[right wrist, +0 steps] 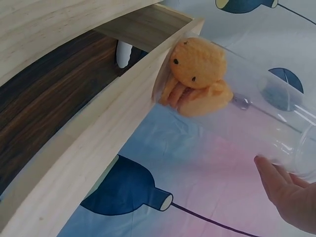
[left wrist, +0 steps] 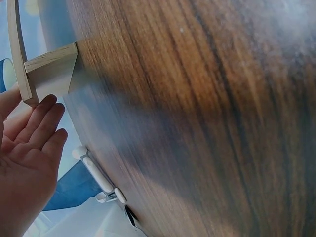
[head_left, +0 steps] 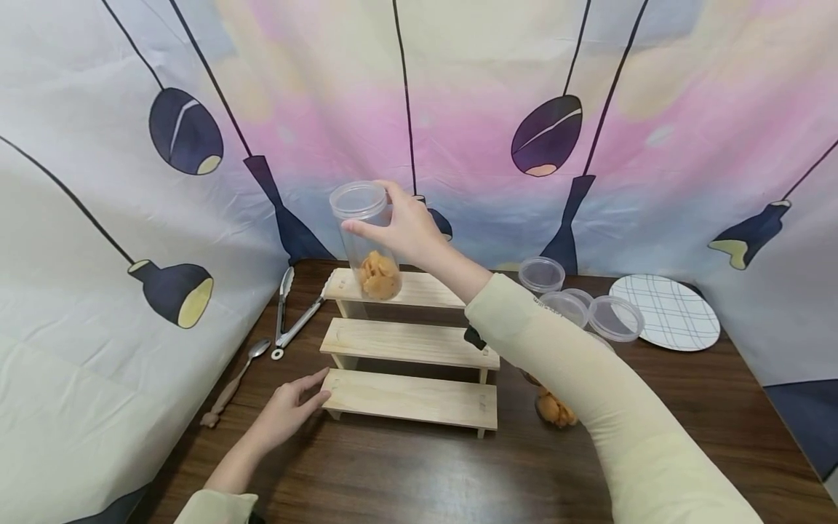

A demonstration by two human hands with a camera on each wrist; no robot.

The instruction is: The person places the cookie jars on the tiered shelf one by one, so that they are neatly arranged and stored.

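Note:
My right hand (head_left: 409, 225) grips a tall clear plastic jar (head_left: 358, 225) near its rim, thumb and fingers round opposite sides. Orange-brown snack pieces (right wrist: 197, 79) lie in the bottom of the jar. The jar's base is at the left end of the top step of a three-tier wooden stand (head_left: 406, 342); in the right wrist view the base meets the board. At the stand's lowest step, my left hand (head_left: 284, 407) holds the left end between thumb and fingers. The left wrist view has its other fingers (left wrist: 47, 118) by the board's end.
Metal tongs (head_left: 297, 327) and a wooden-handled spoon (head_left: 238, 382) lie left of the stand. Several lidded clear jars (head_left: 615, 318) stand to the right, partly hidden by my right sleeve; snacks (head_left: 555, 409) show below. Behind them is a white checked plate (head_left: 677, 313). A printed cloth hangs behind the table.

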